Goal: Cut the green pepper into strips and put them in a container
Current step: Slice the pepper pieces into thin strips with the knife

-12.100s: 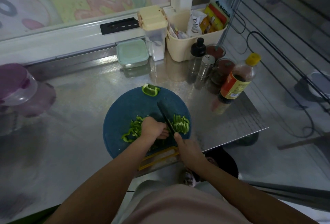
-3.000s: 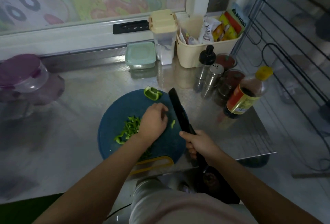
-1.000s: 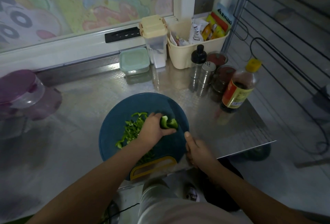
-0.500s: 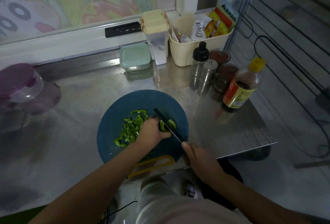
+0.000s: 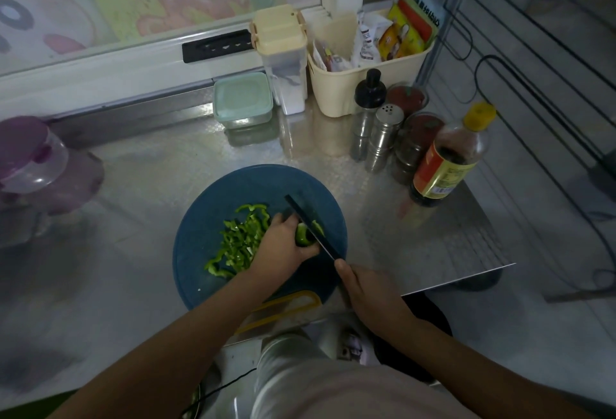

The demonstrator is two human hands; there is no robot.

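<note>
A round blue cutting board (image 5: pixel 213 211) with a yellow handle lies on the steel counter. A heap of green pepper strips (image 5: pixel 241 241) covers its middle left. My left hand (image 5: pixel 283 248) holds down a chunk of green pepper (image 5: pixel 302 234) with curled fingers. My right hand (image 5: pixel 363 288) grips the handle of a black knife (image 5: pixel 310 223), whose blade stands on the chunk right beside my left fingers. A lidded pale green container (image 5: pixel 242 100) stands at the back of the counter.
A purple-lidded jar (image 5: pixel 36 158) stands at the left. At the back right are a cream seasoning box (image 5: pixel 283 51), a cream basket of packets (image 5: pixel 360 81), shakers (image 5: pixel 383 135), jars and a sauce bottle (image 5: pixel 446 158). The counter's edge (image 5: pixel 466 278) runs near my right hand.
Since three seconds ago my left hand took the pepper chunk from the board's far edge to the middle. The knife has come down onto it and cuts at its right end.
</note>
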